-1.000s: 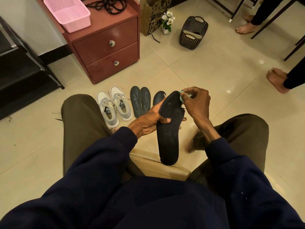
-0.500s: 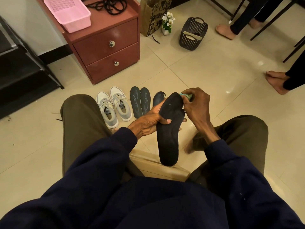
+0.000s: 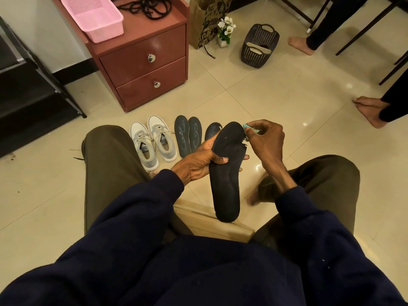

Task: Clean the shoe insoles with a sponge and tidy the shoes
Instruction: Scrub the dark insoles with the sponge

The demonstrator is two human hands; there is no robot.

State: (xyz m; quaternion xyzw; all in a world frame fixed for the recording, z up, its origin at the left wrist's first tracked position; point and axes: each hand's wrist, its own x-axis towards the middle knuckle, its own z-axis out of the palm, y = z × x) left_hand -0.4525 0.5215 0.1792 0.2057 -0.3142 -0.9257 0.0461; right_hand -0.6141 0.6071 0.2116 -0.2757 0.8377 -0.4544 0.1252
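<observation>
Head view puts the work at the toe end of the long black foam insole (image 3: 225, 173). My judgement is that the small teal sponge (image 3: 249, 128) should go in short strokes from the toe down toward the heel. Pressure should be light near the ragged right edge, where the foam looks torn and could rip further. The supporting grip works best close behind the rubbed spot, so the soft insole does not bend away.

The left hand (image 3: 198, 160) grips the insole around its upper middle, thumb across the front and fingers wrapped behind. It holds the insole nearly upright, heel end down between the knees. The right hand (image 3: 265, 140) pinches the sponge in curled fingertips, touching the insole's upper right rim. On the cream tiled floor (image 3: 287, 96) beyond, 2 dark grey insoles (image 3: 187, 135) lie side by side, just beside a pair of grey-and-white sneakers (image 3: 152, 142).
</observation>
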